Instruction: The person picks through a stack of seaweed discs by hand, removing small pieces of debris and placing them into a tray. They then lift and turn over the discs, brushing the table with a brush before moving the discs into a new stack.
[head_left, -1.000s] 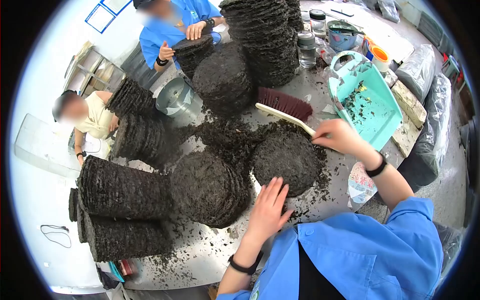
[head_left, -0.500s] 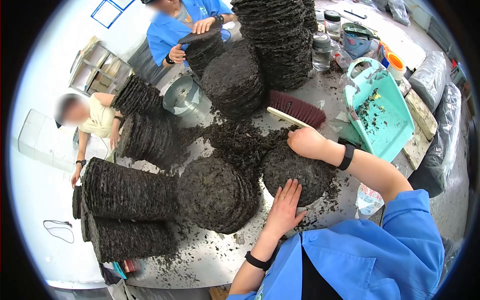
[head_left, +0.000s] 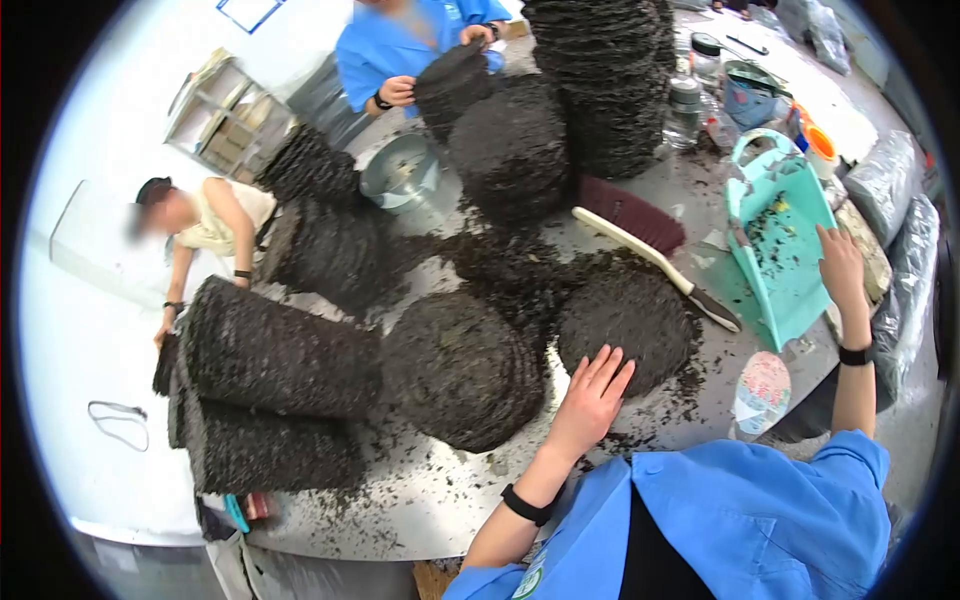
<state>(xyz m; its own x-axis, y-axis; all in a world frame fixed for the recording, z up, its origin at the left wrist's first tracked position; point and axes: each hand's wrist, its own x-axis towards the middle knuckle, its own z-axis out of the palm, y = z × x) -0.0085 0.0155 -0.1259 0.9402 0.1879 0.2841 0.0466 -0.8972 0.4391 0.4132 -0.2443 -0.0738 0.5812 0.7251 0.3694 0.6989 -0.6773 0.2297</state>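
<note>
My left hand point(head_left: 592, 402) lies with fingers spread on the near edge of a round, dark, flaky sheet stack point(head_left: 630, 325). Over at the right, my right hand point(head_left: 841, 262) is at the right rim of a turquoise dustpan point(head_left: 785, 235) holding dark scraps; its fingers are stretched and apart. Between stack and dustpan lies a brush with dark red bristles point(head_left: 640, 215) and a pale handle, touched by neither hand. Left of my left hand stands another round stack point(head_left: 460, 370). Loose dark flakes point(head_left: 520, 275) are heaped behind the two stacks.
Stacks lie on their sides point(head_left: 280, 350) at the left. A tall stack point(head_left: 605, 80), a metal bowl point(head_left: 400, 175), jars point(head_left: 685, 110) and a bucket point(head_left: 750, 95) stand farther back. A blue-clad co-worker point(head_left: 400, 45) handles sheets; another person point(head_left: 215, 225) leans in at left.
My right hand has moved from the far edge of the stack to the dustpan, and its fingers have opened. My left hand stays on the stack. The view has shifted.
</note>
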